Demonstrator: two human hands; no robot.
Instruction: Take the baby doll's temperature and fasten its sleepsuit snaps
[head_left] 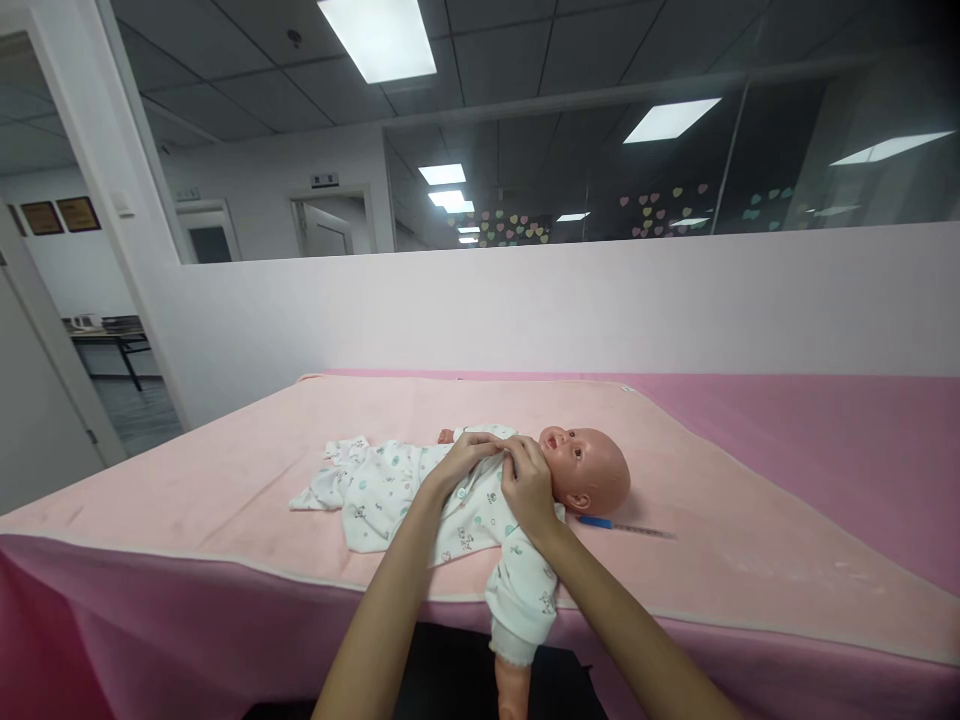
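Observation:
A baby doll (600, 470) lies on its back, head to the right, in a white romper (390, 490) with small green and grey prints. My left hand (466, 458) and my right hand (527, 480) meet at the romper's front, just below the doll's chin. Both have bent fingers pinched together on the cloth near the neckline. Whether a fastener sits between the fingertips is hidden. One doll arm (514, 685) hangs over the table's front edge, its sleeve partly under my right wrist. The other doll hand (446, 436) shows on the far side.
A peach blanket (225, 450) covers the table over a pink cloth (862, 450). By the doll's head lies a thin stick-like item with a blue end (596, 522). A white wall (570, 310) with glass above stands behind, and a doorway is at the left.

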